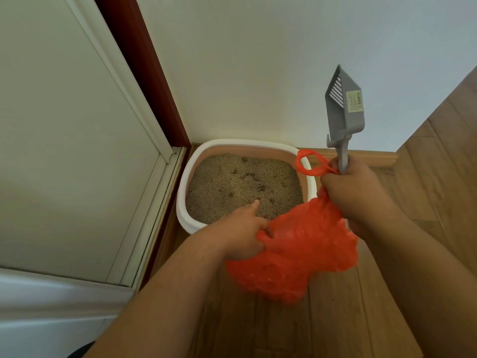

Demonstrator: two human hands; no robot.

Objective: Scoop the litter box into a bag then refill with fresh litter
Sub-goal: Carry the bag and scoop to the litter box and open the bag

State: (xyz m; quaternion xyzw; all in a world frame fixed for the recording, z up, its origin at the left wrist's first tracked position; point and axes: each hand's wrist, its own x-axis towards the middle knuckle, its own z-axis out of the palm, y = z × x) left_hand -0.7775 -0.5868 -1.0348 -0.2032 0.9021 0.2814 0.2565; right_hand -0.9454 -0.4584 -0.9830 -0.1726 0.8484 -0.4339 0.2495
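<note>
A white-rimmed litter box (184,182) stands on the floor in the corner, filled with tan litter (232,187) that shows several dark clumps. In front of it hangs a crumpled orange plastic bag (296,257). My left hand (242,231) grips the bag's left edge, fingers tucked into the plastic. My right hand (358,192) holds the bag's handle loop together with the handle of a grey slotted scoop (344,107), which points straight up against the wall with nothing in it.
A white wall runs behind the box, with a dark red door frame (144,73) and a pale door (64,138) to the left. Wooden flooring (438,189) and a wooden baseboard (371,157) lie to the right and toward me.
</note>
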